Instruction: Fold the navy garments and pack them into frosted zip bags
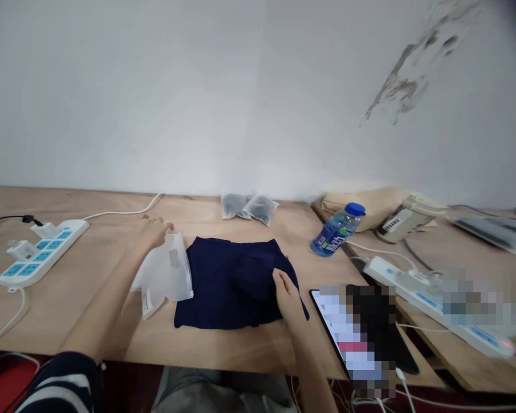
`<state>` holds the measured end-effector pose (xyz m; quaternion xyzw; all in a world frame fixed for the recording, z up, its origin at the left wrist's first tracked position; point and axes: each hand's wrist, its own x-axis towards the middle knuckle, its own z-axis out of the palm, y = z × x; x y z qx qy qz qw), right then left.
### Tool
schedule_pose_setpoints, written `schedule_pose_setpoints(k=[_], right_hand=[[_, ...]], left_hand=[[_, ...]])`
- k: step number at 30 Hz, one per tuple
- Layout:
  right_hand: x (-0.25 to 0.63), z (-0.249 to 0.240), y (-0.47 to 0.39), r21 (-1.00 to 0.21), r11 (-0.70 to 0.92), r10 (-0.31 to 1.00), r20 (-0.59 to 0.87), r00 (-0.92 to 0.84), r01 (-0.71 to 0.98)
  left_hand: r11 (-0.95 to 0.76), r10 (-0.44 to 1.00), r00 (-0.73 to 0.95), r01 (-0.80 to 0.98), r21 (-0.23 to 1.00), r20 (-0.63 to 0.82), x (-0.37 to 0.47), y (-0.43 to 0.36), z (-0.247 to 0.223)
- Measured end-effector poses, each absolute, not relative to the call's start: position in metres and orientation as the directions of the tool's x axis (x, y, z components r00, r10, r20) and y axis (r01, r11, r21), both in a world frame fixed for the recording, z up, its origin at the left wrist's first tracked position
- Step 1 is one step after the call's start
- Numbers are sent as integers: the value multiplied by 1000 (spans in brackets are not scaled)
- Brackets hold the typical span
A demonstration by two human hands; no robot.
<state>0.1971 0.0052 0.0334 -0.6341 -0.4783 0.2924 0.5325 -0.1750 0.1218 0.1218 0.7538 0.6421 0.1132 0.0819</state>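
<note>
A folded navy blue garment point(223, 287) lies spread in front of me on the wooden table. My right hand point(287, 293) is at its right side, fingers curled together on the fabric; part of the garment's right edge is hidden beneath the hand and wrist. A frosted white plastic zip bag point(167, 267) overlaps the garment's left edge. Just past the bag's upper left corner, my left hand point(157, 225) reaches toward the back of the table, its fingers somewhat apart. I see nothing held in it, though the fingers are small and blurred.
Two small frosted packets point(262, 209) lie by the wall. On the right are a blue-capped bottle point(337, 230), a phone point(344, 327), a coffee cup point(408, 218) and a power strip point(434, 307). Another power strip point(45, 252) with plugs and cables lies left.
</note>
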Motion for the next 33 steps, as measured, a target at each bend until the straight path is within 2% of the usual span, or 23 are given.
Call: schedule_pose_setpoints(k=[3, 6, 9, 13, 17, 21, 24, 26, 29, 33], right_hand=[[192, 39, -4, -910, 6, 921, 166, 353, 414], [189, 42, -16, -816, 122, 925, 299, 232, 565], [187, 43, -27, -662, 230, 907, 412, 89, 713], [182, 42, -32, -503, 277, 899, 437, -36, 819], [176, 42, -24, -446, 292, 894, 442, -76, 846], [171, 42, -12, -496, 260, 897, 443, -16, 829], [169, 50, -7, -625, 243, 892, 444, 82, 742], [167, 61, -6, -731, 260, 878, 450, 160, 630], [160, 77, -7, -866, 261, 869, 403, 287, 426], [148, 73, -5, -969, 132, 909, 202, 366, 208]], left_hand=[[-215, 973, 185, 943, 255, 135, -134, 104, 98], [-336, 941, 308, 904, 266, 142, -88, 69, 72], [-444, 883, 373, 860, 250, 287, -57, 25, 48], [-380, 879, 288, 905, 192, 379, -53, -24, 23], [-246, 908, 172, 956, 157, 381, -83, -48, 9], [-149, 927, 103, 984, 103, 360, -117, -55, 6], [-81, 923, 36, 992, 101, 383, -130, -55, 10], [-59, 912, -7, 987, 148, 410, -127, -54, 16], [-116, 898, -35, 942, 314, 438, -106, -53, 25], [-190, 933, -86, 707, 681, 349, -65, -52, 35]])
